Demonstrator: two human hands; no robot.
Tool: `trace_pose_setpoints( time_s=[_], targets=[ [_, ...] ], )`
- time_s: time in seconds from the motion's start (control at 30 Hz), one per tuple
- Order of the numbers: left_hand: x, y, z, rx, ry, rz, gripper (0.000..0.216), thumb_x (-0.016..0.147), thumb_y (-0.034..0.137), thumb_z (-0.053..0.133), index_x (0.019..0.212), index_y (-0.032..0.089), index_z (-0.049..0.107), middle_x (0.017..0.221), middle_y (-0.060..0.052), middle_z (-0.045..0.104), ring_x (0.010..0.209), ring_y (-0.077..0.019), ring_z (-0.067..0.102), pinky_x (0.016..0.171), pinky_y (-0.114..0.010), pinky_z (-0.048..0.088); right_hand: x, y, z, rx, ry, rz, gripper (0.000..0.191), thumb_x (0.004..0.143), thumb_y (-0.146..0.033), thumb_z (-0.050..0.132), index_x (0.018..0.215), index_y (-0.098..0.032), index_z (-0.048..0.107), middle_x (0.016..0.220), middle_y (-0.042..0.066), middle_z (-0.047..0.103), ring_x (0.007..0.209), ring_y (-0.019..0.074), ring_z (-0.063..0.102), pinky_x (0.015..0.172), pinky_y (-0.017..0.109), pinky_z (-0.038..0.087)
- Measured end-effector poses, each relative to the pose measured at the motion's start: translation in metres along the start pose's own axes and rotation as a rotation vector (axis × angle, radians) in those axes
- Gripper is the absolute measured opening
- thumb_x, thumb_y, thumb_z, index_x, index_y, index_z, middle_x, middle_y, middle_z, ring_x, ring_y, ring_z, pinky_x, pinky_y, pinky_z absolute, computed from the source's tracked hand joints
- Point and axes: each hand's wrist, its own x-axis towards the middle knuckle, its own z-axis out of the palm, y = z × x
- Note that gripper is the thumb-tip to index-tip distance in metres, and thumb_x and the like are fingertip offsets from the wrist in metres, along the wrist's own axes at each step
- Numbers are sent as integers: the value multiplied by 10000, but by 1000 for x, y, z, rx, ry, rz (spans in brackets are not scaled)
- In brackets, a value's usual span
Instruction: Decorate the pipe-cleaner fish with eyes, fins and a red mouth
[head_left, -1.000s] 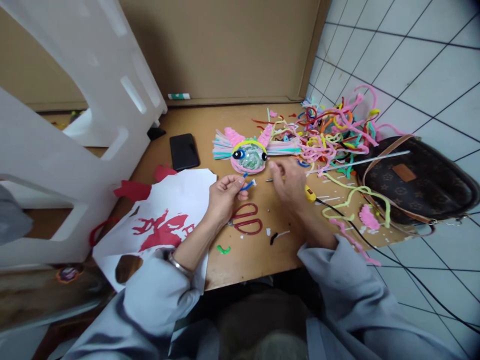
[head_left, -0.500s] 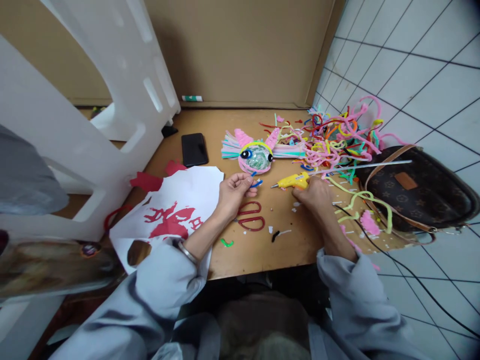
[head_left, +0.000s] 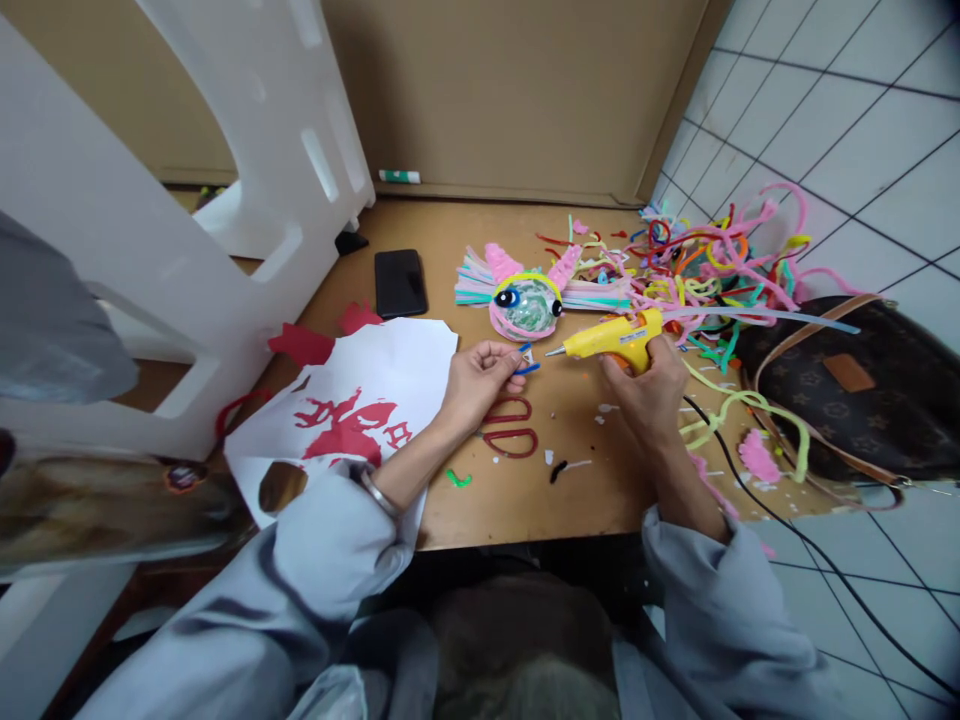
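Note:
My right hand grips a yellow glue gun lifted off the wooden board, its nozzle pointing left. My left hand pinches a short blue pipe-cleaner piece just left of the nozzle tip. A pink pipe-cleaner face with two black-and-blue eyes lies right behind both hands. Red-handled scissors rest on the board beside my left wrist.
A tangle of coloured pipe cleaners is heaped at the back right, next to a brown handbag. A black phone, white paper with red cut-outs and a white plastic frame stand to the left. The gun's black cord trails off right.
My right hand took hold of the glue gun lying on the board and raised it, nozzle toward the blue piece. My left hand kept its pinch and barely moved.

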Motion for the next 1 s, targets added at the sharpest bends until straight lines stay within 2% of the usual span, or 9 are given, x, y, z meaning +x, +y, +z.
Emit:
trace_pose_setpoints(
  time_s=[0.33,0.57,0.8,1.0],
  targets=[
    [2,-3,-3,51,27,33,323,674,383,827,776,121,669,693,-17,712,522,-71,625,531,-187,540,-1,-3,0,22,-28,-12,225,703,-371,585,720,-261,389,757,17,514,711,201,504,669,341,428],
    [0,1,0,45,35,20,273,692,330,818,769,121,660,678,-10,707,517,-70,627,526,-179,537,-2,0,1,28,-47,-52,162,720,-332,578,748,-246,443,782,32,525,746,215,513,689,344,418],
    [0,3,1,44,41,29,246,707,313,801,751,121,653,662,5,701,499,-58,614,521,-169,537,-3,4,6,52,39,-114,198,695,-287,585,708,-256,390,733,11,507,695,196,501,652,324,409],
    [0,4,1,29,42,33,202,716,272,793,747,122,661,656,6,701,498,-57,621,514,-162,540,-3,4,5,38,46,-145,224,696,-268,583,705,-261,359,719,2,488,672,183,483,631,317,396]
  ],
)
